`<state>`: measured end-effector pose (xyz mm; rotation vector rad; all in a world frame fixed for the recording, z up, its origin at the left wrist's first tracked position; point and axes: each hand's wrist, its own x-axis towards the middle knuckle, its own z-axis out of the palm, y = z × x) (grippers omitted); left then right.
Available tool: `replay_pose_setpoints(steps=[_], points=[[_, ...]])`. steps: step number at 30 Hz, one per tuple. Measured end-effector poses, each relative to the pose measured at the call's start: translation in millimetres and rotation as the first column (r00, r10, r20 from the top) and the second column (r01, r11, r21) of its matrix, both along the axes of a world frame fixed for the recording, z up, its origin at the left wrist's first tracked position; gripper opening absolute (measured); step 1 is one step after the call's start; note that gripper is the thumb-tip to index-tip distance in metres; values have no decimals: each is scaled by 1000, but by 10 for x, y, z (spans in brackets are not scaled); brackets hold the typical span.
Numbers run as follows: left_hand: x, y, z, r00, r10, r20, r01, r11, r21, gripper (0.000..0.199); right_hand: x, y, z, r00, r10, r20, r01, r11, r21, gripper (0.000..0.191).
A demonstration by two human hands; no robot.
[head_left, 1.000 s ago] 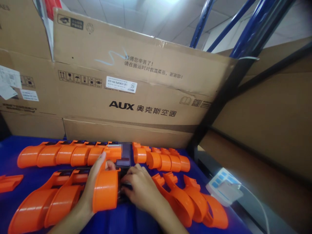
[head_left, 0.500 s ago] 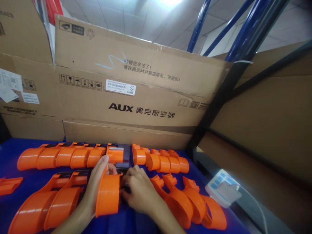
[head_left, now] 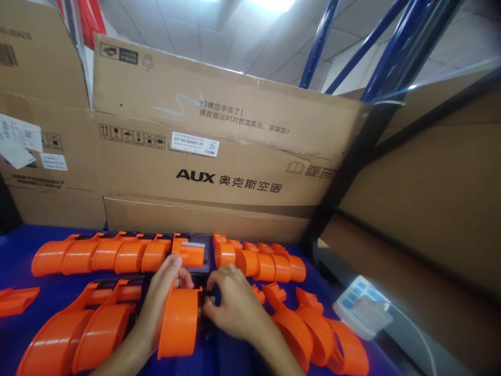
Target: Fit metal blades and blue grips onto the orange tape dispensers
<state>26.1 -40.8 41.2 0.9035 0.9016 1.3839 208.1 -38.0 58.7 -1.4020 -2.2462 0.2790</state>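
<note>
My left hand is wrapped round an orange curved plastic part, its thumb near the part's upper end. On the right, my right hand has its fingers curled round a small dark object beside that part; most of the object is hidden by the fingers. Just behind the hands, an orange piece with a pale toothed strip lies in front of a dark flat device.
Orange parts stand in rows on the blue surface, at left and right of the hands. A cardboard wall closes the back. A white power strip with a cable lies at right, near a dark post.
My right hand has moved slightly right and the small dark object now shows between its fingers. The held orange part sits a little lower and further right in view.
</note>
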Motion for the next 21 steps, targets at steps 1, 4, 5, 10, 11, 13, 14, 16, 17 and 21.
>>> replay_pose_setpoints(steps=[1, 4, 5, 10, 11, 13, 14, 16, 17, 21], points=[[2, -4, 7, 1000, 20, -9, -20, 1000, 15, 50, 28, 14, 23, 998, -32, -60, 32, 999, -6, 6], [16, -15, 18, 998, 55, -28, -54, 998, 37, 48, 113, 61, 94, 950, -98, -297, 104, 995, 7, 5], [24, -16, 15, 998, 51, -30, -50, 998, 33, 47, 138, 73, 118, 919, -109, -379, 132, 991, 37, 4], [80, -3, -69, 1000, -18, -17, 18, 1000, 18, 40, 174, 58, 206, 837, -40, -546, 201, 950, 238, 7], [89, -3, -92, 999, -36, -21, 37, 999, 28, 39, 163, 44, 215, 843, -3, -538, 171, 950, 263, 7], [98, -10, -130, 997, -74, -37, 76, 995, 56, 40, 132, 22, 225, 854, 71, -516, 97, 951, 292, 9], [99, -15, -142, 995, -90, -44, 93, 993, 67, 41, 116, 14, 226, 857, 101, -505, 65, 952, 301, 10], [93, -24, -154, 992, -110, -55, 114, 991, 69, 46, 91, 9, 222, 863, 136, -486, 24, 951, 308, 10], [89, -28, -155, 991, -118, -65, 122, 991, 62, 48, 83, 10, 219, 866, 141, -480, 16, 951, 309, 10], [81, -30, -146, 987, -123, -103, 129, 990, 55, 50, 72, 17, 199, 873, 136, -468, 11, 955, 297, 10]])
